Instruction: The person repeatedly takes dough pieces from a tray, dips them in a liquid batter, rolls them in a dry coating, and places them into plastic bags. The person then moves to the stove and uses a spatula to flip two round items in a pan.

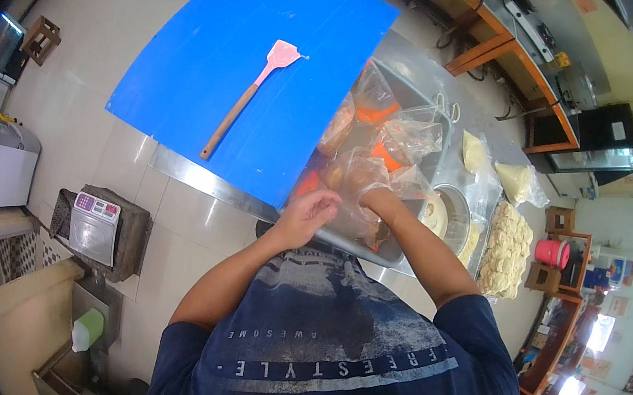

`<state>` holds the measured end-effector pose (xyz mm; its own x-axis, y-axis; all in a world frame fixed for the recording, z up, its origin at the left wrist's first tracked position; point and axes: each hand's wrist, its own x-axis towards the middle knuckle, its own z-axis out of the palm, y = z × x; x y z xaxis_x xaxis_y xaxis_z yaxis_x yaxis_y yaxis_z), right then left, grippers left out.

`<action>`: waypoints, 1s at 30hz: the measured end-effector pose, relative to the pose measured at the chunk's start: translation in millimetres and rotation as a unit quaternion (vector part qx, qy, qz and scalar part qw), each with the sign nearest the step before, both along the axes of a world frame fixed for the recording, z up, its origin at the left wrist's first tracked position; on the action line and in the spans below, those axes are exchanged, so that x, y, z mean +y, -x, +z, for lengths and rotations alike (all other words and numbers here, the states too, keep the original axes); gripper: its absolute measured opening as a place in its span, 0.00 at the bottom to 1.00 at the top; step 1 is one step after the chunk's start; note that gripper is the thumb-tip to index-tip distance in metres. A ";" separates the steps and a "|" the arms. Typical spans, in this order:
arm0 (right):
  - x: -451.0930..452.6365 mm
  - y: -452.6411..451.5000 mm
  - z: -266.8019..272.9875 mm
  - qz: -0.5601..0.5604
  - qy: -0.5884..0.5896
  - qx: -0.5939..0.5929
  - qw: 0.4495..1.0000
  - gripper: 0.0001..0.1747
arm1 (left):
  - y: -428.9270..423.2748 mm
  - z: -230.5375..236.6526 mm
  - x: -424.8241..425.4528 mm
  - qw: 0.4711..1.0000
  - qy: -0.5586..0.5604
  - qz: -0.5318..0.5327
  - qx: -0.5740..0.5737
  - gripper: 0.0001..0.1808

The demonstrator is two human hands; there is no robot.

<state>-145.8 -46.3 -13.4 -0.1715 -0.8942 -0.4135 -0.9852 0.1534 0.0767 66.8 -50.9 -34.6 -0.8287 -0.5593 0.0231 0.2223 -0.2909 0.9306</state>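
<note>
My left hand (310,211) is loosely curled at the near edge of a grey tray (341,240); whether it pinches any plastic is unclear. Inside or behind a clear plastic bag (357,161) in that tray is my right hand (369,186), its fingers blurred by the film. Several clear bags with orange parts, one of them a bag (385,152) beyond my right hand, lie in the tray. To the tray's left, a pink spatula with a wooden handle (231,117) rests on a blue board (189,73).
Right of the tray stand a round metal bowl (458,216) with pale contents, bags of pale yellow stuff (516,182) and a bagged block of pale lumps (506,252). The metal table (199,176) shows under the board's near edge. A weighing scale (93,228) stands at left.
</note>
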 end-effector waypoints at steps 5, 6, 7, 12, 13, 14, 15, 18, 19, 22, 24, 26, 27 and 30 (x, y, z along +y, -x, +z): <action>1.2 -11.8 -15.5 0.060 0.172 0.030 0.983 0.16 | -0.3 -3.6 -0.4 1.000 -0.011 -0.005 0.003 0.13; -0.6 -13.9 -13.7 0.060 0.151 0.031 0.986 0.16 | -0.6 -4.3 -0.2 1.000 -0.013 -0.003 0.005 0.13; -3.9 -15.6 -10.6 0.059 0.116 0.027 0.991 0.16 | -0.6 -4.9 -0.2 1.000 -0.011 -0.001 0.004 0.13; -14.1 -20.0 11.3 0.000 0.077 0.010 0.997 0.16 | -0.4 -7.0 -0.5 1.000 0.011 0.008 -0.005 0.13; -15.8 -17.1 14.5 -0.007 0.042 0.004 0.999 0.17 | -0.5 -7.1 -0.3 1.000 0.020 0.011 -0.005 0.13; -17.1 -13.4 16.3 0.001 0.023 -0.009 1.000 0.18 | -0.6 -7.2 0.1 0.999 0.029 0.015 -0.013 0.12; -17.7 -8.4 17.0 -0.046 0.029 -0.057 0.997 0.19 | -0.7 -7.1 0.9 0.999 0.027 0.020 0.001 0.12; -15.5 6.1 12.7 -0.100 0.054 -0.150 0.982 0.21 | -1.7 -6.6 2.4 1.000 0.020 0.021 0.009 0.12; -13.7 9.2 10.0 -0.086 0.034 -0.129 0.987 0.22 | -1.3 -6.9 1.8 1.000 0.017 0.018 0.009 0.12; -6.7 9.5 2.7 0.034 0.065 -0.038 0.997 0.21 | -0.5 -8.2 0.7 1.000 0.006 0.002 0.001 0.13; -3.9 3.2 -0.1 0.067 0.051 -0.012 0.996 0.19 | -0.6 -9.2 -0.3 1.000 0.012 -0.003 -0.004 0.13; -4.2 -4.4 -2.2 0.020 0.000 -0.012 1.000 0.17 | -0.9 -9.5 -1.1 0.999 0.031 -0.006 -0.005 0.14; -5.4 -8.2 -3.9 0.029 -0.001 -0.014 0.999 0.16 | -1.3 -9.1 -1.1 1.000 0.023 -0.009 -0.003 0.14; -8.5 -14.3 -12.3 0.049 0.048 0.025 0.997 0.14 | -1.1 -5.8 -0.6 1.000 0.011 -0.007 0.003 0.13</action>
